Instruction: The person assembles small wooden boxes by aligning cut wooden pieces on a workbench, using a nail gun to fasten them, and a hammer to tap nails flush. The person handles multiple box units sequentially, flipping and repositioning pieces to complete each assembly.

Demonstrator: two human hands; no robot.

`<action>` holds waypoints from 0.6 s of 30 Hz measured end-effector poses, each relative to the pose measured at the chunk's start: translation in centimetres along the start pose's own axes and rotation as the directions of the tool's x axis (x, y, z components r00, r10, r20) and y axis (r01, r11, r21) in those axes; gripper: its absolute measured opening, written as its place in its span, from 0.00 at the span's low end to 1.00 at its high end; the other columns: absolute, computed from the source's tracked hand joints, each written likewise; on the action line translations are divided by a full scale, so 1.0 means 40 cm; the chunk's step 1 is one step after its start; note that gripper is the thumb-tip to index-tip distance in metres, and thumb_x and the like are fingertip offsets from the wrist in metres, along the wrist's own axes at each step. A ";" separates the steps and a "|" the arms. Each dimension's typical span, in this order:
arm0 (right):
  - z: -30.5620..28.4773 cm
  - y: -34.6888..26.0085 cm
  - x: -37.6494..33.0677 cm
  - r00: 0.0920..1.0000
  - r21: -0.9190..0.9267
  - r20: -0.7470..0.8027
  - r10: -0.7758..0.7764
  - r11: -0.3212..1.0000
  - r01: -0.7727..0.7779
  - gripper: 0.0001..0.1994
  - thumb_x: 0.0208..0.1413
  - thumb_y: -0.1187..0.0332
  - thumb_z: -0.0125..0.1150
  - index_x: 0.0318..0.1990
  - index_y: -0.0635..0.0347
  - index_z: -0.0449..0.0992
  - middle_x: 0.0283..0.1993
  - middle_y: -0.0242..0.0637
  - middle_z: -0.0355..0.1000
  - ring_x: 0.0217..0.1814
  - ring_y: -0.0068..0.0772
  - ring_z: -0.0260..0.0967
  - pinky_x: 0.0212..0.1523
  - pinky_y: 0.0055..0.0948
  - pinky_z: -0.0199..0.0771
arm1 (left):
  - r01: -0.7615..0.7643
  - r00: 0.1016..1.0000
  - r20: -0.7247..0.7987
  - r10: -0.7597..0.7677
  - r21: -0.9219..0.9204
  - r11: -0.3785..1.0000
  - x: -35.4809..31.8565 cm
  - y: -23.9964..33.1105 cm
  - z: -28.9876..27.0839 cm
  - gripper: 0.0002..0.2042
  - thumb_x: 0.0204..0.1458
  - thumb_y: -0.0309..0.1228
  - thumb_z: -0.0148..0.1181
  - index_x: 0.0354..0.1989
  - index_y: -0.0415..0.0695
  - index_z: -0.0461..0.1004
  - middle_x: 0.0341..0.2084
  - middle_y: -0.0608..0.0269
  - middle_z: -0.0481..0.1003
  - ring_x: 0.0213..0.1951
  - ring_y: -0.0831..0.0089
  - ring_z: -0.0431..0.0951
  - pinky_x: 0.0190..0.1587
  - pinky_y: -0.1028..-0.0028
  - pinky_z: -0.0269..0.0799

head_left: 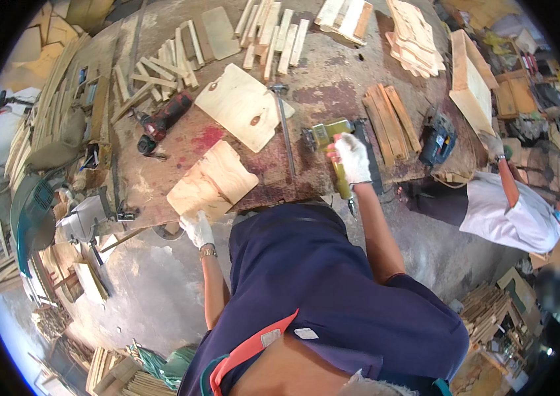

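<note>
My left hand [198,230], in a white glove with a watch at the wrist, grips the near edge of a pale wooden board piece [217,177]. This piece has a notched right end and a seam across it, and lies at the table's front edge. My right hand [354,158], in a white glove with bare fingertips showing, is closed round the handle of an olive-yellow nail gun [340,179]. The gun rests on the table beside a dark strip. Farther off lies a larger pale board [243,105] with two holes, next to a hammer [284,125].
A red and black cordless drill [164,122] lies at left. Several wood strips [273,36] and stacked cut boards [415,39] line the far side. Brown slats [391,124] and a blue jigsaw [438,140] are at right, where another person [507,208] touches a wooden box [472,79].
</note>
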State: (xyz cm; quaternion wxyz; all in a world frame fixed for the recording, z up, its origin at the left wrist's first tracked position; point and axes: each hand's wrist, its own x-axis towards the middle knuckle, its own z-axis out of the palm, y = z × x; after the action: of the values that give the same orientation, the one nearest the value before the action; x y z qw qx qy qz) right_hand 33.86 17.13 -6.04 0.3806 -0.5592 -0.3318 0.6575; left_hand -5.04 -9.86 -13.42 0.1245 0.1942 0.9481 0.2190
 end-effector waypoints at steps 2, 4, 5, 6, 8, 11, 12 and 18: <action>0.003 -0.024 0.034 0.993 -0.075 -0.105 -0.046 0.996 0.039 0.10 0.65 0.68 0.61 0.51 0.60 0.76 0.38 0.40 0.81 0.28 0.26 0.79 0.26 0.21 0.74 | 0.062 0.998 0.034 -0.060 -0.050 0.997 0.015 0.004 0.014 0.34 0.53 0.46 0.61 0.63 0.33 0.63 0.63 0.33 0.62 0.64 0.39 0.64 0.65 0.53 0.63; 0.027 -0.046 0.078 0.993 -0.119 -0.068 -0.100 0.989 0.092 0.11 0.64 0.67 0.62 0.50 0.60 0.77 0.38 0.39 0.81 0.28 0.25 0.79 0.26 0.21 0.74 | 0.068 0.995 0.075 -0.071 0.037 0.997 0.028 0.025 0.032 0.38 0.53 0.48 0.61 0.66 0.34 0.61 0.67 0.34 0.58 0.67 0.39 0.61 0.67 0.53 0.61; 0.044 -0.055 0.104 0.993 -0.107 -0.064 -0.097 0.990 0.090 0.11 0.63 0.67 0.62 0.49 0.60 0.77 0.38 0.38 0.81 0.28 0.24 0.79 0.26 0.21 0.74 | 0.072 0.993 0.083 -0.078 0.078 0.994 0.037 0.040 0.038 0.39 0.52 0.49 0.60 0.68 0.35 0.60 0.70 0.34 0.56 0.69 0.40 0.59 0.68 0.53 0.60; 0.062 -0.060 0.132 0.990 -0.151 -0.043 -0.132 0.981 0.124 0.11 0.63 0.66 0.63 0.48 0.61 0.77 0.37 0.39 0.81 0.29 0.27 0.79 0.28 0.23 0.75 | 0.127 0.980 0.139 -0.145 0.135 0.983 0.047 0.056 0.045 0.42 0.52 0.51 0.59 0.72 0.38 0.56 0.74 0.37 0.50 0.73 0.39 0.53 0.71 0.52 0.56; 0.098 -0.063 0.202 0.978 -0.164 0.041 -0.202 0.965 0.206 0.12 0.61 0.65 0.64 0.47 0.62 0.78 0.36 0.41 0.81 0.31 0.33 0.80 0.32 0.27 0.77 | 0.186 0.973 0.114 -0.202 0.140 0.973 0.050 0.081 0.058 0.42 0.52 0.52 0.59 0.73 0.40 0.56 0.74 0.36 0.50 0.73 0.37 0.51 0.71 0.52 0.55; 0.176 -0.061 0.373 0.866 -0.639 0.061 -0.496 0.648 0.415 0.16 0.58 0.60 0.64 0.45 0.65 0.78 0.35 0.48 0.80 0.37 0.48 0.80 0.40 0.37 0.79 | 0.193 0.975 0.118 -0.188 -0.029 0.981 0.057 0.087 0.066 0.42 0.52 0.52 0.59 0.72 0.40 0.56 0.73 0.34 0.49 0.74 0.35 0.48 0.72 0.51 0.53; 0.192 -0.068 0.434 0.846 -0.732 0.108 -0.521 0.534 0.423 0.18 0.56 0.58 0.64 0.45 0.65 0.78 0.37 0.52 0.80 0.41 0.53 0.79 0.45 0.40 0.78 | 0.200 0.973 0.124 -0.192 -0.055 0.978 0.061 0.081 0.066 0.42 0.52 0.52 0.59 0.72 0.40 0.57 0.73 0.34 0.49 0.74 0.35 0.48 0.72 0.51 0.53; 0.324 -0.086 0.723 0.882 -0.952 -0.071 -0.466 0.297 0.080 0.26 0.54 0.47 0.61 0.45 0.64 0.81 0.45 0.57 0.80 0.51 0.58 0.78 0.51 0.49 0.78 | 0.145 0.969 0.243 -0.048 -0.398 0.906 0.061 0.000 0.029 0.26 0.57 0.40 0.59 0.64 0.46 0.67 0.71 0.33 0.55 0.73 0.40 0.51 0.71 0.58 0.52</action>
State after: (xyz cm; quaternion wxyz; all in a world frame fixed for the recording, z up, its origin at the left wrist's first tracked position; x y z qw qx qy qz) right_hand 19.03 43.88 -15.05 0.1530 -0.7104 -0.6661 0.1679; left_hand -6.84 -8.41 -14.79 0.2813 0.1399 0.8683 0.3840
